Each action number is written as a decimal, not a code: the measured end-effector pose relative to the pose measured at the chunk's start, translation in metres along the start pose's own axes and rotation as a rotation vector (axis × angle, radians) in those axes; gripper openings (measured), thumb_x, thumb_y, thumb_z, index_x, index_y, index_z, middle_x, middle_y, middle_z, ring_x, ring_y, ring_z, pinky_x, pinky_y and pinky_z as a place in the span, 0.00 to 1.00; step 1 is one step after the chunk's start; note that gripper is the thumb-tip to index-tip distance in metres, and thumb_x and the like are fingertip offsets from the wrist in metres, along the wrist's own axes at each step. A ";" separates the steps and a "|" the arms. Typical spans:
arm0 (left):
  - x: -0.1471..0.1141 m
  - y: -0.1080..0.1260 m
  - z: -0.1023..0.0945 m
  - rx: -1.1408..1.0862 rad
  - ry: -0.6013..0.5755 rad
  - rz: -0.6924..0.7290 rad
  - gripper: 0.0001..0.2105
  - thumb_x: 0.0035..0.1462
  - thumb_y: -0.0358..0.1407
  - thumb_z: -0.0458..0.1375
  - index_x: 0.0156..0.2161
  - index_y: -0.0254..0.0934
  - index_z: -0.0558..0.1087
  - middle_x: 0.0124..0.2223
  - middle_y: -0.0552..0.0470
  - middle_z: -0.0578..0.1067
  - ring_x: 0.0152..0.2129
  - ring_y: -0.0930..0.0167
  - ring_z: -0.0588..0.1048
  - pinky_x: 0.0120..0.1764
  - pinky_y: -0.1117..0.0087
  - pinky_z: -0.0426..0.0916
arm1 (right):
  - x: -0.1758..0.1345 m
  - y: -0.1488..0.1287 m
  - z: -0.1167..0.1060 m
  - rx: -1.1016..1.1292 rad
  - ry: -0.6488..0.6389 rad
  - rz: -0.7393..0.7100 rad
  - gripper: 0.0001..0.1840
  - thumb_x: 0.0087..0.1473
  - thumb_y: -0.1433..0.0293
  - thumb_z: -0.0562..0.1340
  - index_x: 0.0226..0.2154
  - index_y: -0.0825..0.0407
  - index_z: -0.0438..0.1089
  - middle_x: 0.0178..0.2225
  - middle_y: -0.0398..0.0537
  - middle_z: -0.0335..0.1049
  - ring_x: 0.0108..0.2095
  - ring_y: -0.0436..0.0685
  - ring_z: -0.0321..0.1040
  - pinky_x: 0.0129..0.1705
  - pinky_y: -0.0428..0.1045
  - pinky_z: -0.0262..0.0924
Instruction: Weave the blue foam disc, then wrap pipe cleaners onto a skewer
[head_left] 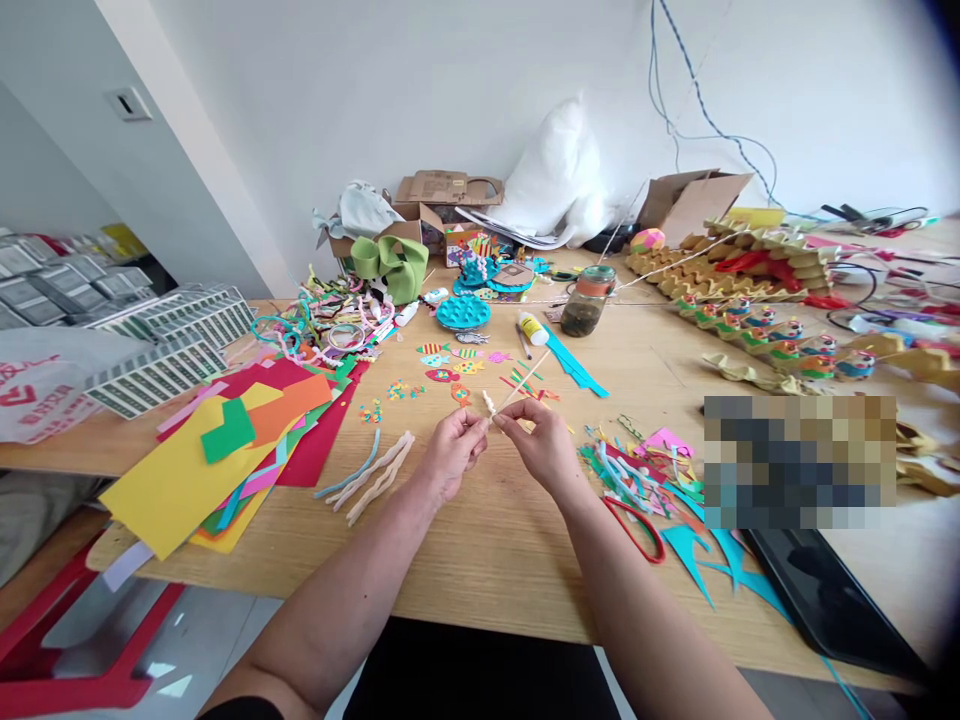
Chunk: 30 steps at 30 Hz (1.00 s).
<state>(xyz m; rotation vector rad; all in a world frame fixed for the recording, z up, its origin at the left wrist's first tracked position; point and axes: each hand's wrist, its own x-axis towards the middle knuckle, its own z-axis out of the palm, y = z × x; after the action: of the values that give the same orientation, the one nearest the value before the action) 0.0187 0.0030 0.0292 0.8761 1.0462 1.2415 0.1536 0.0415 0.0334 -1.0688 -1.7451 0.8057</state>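
My right hand (536,438) pinches a thin pale stick (525,382) that slants up and away to the right. Between my fingertips sits a short, curled white pipe cleaner (489,402), with my left hand (457,445) closed on its lower end. Whether the curl is wound round the stick is too small to tell. Just beyond my hands lie several paper fish (469,367) in bright colours. Left of my left hand are loose pipe cleaners, one blue (352,468) and a few whitish (375,470).
Coloured paper sheets (187,480) spread at the left. Red-handled scissors (637,530) and paper scraps (645,465) lie at the right, near a black tray-like object (832,590). Farther back are a glue bottle (533,329), a jar (586,305), a blue egg-carton piece (463,314) and egg cartons (720,270).
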 end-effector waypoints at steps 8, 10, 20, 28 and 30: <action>-0.002 -0.004 0.003 0.118 0.024 0.113 0.13 0.50 0.42 0.58 0.28 0.36 0.60 0.17 0.64 0.56 0.13 0.82 0.50 0.18 0.78 0.43 | 0.000 0.001 0.002 0.454 -0.112 0.252 0.18 0.39 0.56 0.67 0.23 0.54 0.69 0.22 0.43 0.69 0.25 0.51 0.63 0.29 0.47 0.56; -0.001 -0.006 0.002 0.170 0.042 0.156 0.13 0.51 0.42 0.57 0.28 0.36 0.60 0.17 0.63 0.56 0.13 0.82 0.51 0.19 0.77 0.44 | 0.000 -0.001 0.002 0.489 -0.116 0.264 0.17 0.39 0.56 0.68 0.22 0.54 0.70 0.22 0.43 0.68 0.25 0.51 0.63 0.30 0.47 0.57; 0.004 -0.017 0.000 0.293 0.142 0.259 0.11 0.53 0.42 0.55 0.29 0.36 0.62 0.19 0.61 0.58 0.15 0.79 0.56 0.21 0.76 0.49 | 0.000 0.000 0.005 0.552 -0.134 0.287 0.19 0.42 0.54 0.66 0.22 0.54 0.70 0.22 0.46 0.70 0.25 0.52 0.66 0.32 0.49 0.61; 0.004 -0.018 0.001 0.370 0.100 0.292 0.10 0.55 0.41 0.53 0.29 0.36 0.62 0.19 0.61 0.58 0.16 0.78 0.56 0.21 0.75 0.50 | -0.002 0.004 0.009 0.213 -0.100 0.170 0.22 0.49 0.52 0.59 0.21 0.53 0.66 0.20 0.46 0.67 0.25 0.53 0.64 0.30 0.48 0.58; 0.004 -0.017 0.002 0.377 0.109 0.299 0.10 0.54 0.41 0.54 0.28 0.36 0.62 0.19 0.61 0.59 0.16 0.78 0.57 0.21 0.75 0.51 | -0.003 0.002 0.010 0.139 -0.088 0.146 0.20 0.52 0.54 0.56 0.20 0.53 0.64 0.20 0.46 0.67 0.24 0.53 0.64 0.29 0.48 0.57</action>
<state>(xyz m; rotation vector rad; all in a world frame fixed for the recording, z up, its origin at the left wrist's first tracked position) 0.0253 0.0043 0.0135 1.3026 1.2955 1.3729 0.1453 0.0389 0.0273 -1.0893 -1.6707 1.0638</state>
